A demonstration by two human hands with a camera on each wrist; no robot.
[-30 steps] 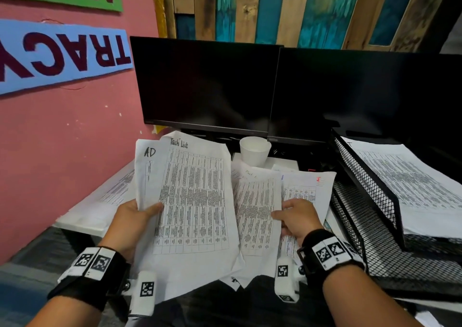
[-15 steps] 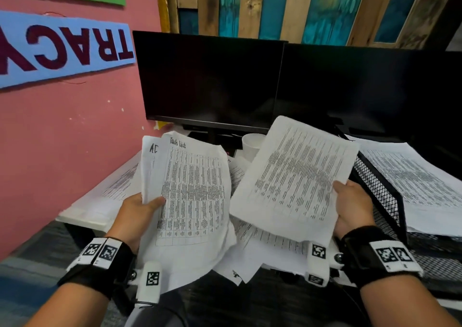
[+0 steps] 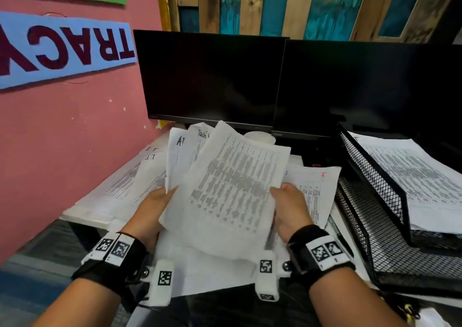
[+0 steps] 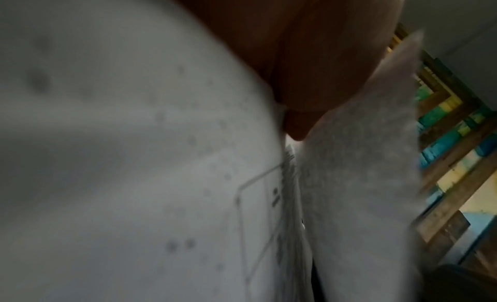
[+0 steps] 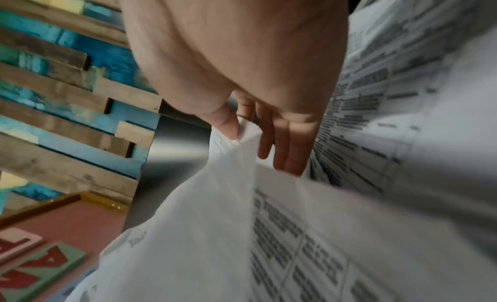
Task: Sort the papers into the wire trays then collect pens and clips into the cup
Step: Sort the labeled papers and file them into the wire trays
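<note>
My left hand [image 3: 162, 197] grips a stack of printed papers [image 3: 178, 151] by its left edge, held up over the desk. My right hand [image 3: 280, 194] pinches a printed sheet [image 3: 232, 189] at its right edge; the sheet lies tilted across the front of that stack. In the right wrist view the thumb and fingers [image 5: 228, 125] nip the sheet [image 5: 215, 221]. The left wrist view is blurred: the thumb [image 4: 296, 125] lies against the papers [image 4: 134, 157]. More loose papers [image 3: 316, 189] lie on the desk. The white cup [image 3: 262, 136] peeks out behind the sheet. Black wire trays [image 3: 375, 194] stand at the right.
The upper tray holds papers [image 3: 412, 176]; the lower tray [image 3: 380, 249] shows bare mesh. Another paper pile marked IT [image 3: 130, 184] lies at the desk's left, by the pink wall [image 3: 62, 139]. Two dark monitors [image 3: 212, 76] stand close behind the cup.
My right hand picked a sheet off the desk pile, lifted it to the right, then swung it left onto the stack in my left hand. The left hand stayed about where it was.
</note>
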